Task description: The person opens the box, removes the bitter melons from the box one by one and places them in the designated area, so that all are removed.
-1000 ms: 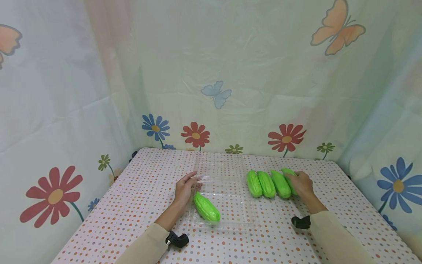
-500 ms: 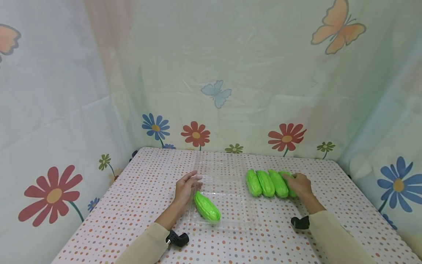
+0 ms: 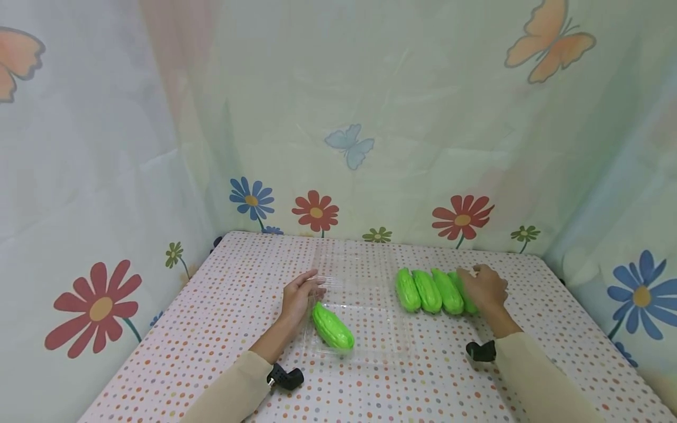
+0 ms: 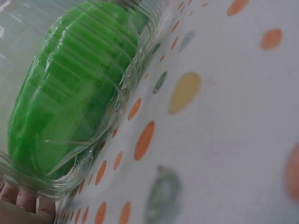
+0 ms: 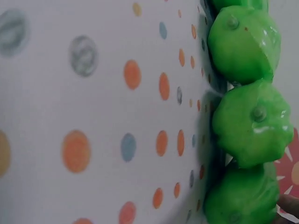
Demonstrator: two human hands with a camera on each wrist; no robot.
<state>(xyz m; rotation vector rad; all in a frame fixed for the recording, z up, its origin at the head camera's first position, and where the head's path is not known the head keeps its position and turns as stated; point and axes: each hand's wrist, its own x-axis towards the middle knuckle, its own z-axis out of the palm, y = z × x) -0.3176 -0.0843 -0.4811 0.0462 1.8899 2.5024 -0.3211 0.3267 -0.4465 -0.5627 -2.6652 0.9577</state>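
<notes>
A clear plastic clamshell container (image 3: 370, 352) lies opened out on the table, with one green ridged gourd (image 3: 333, 328) in its near half. My left hand (image 3: 296, 298) holds the container's left edge near the fold; in the left wrist view its fingers (image 4: 28, 200) show at the container's rim. To the right, several similar gourds (image 3: 427, 292) lie side by side in a row. My right hand (image 3: 485, 288) is at the rightmost gourd (image 3: 465, 298), partly covering it, with its fingers loosely spread. The right wrist view shows a fingertip (image 5: 289, 205) beside the lowest gourd (image 5: 240, 198).
The table (image 3: 254, 258) has a dotted cover. The container's other half (image 3: 354, 258) extends toward the back. Printed cloth walls (image 3: 402, 176) enclose the back and both sides. A black wrist camera (image 3: 481, 351) sits by each sleeve.
My right hand pushed the rightmost gourd left against its neighbours, closing the gap in the row. Since then its fingers have loosened and it has shifted slightly right. The left hand stays put.
</notes>
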